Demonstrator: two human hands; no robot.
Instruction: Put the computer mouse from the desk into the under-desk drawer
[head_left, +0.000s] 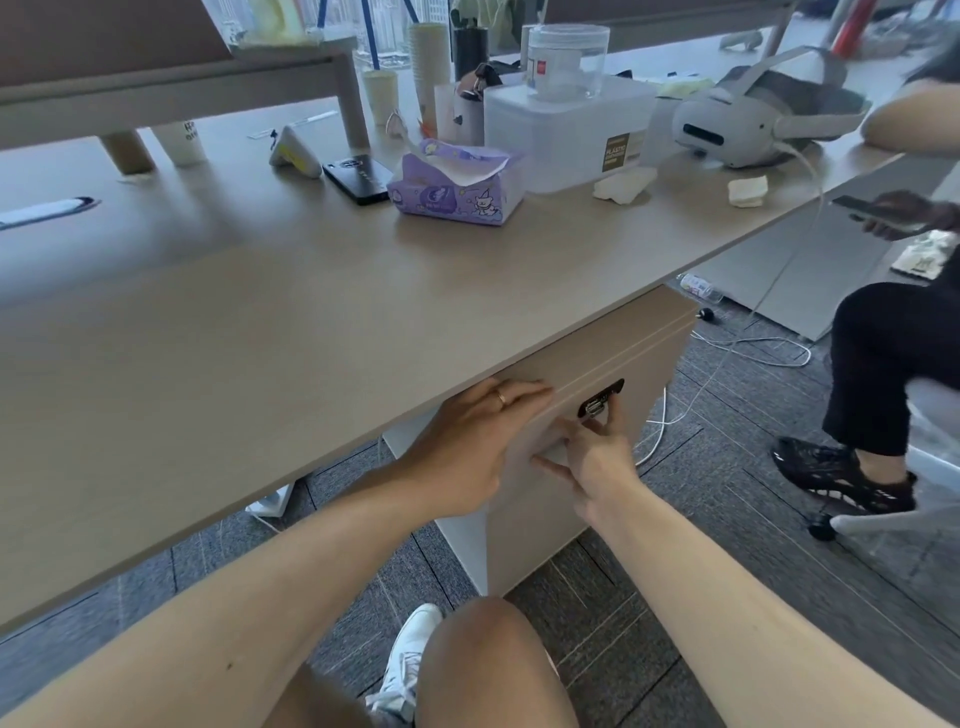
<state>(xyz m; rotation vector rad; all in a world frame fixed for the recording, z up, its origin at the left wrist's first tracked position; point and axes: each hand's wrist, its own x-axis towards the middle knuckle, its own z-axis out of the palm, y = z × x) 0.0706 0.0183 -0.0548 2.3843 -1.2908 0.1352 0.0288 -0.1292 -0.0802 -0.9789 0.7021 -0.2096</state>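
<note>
A long beige desk (311, 312) is lit by daylight from windows (384, 31) at the far side, a raised shelf (171, 83) is set on it, and grey carpet (727, 597) is laid below.

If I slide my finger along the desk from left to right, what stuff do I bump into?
Paper cup → black phone → purple tissue pack → clear plastic box → white headset.
</note>
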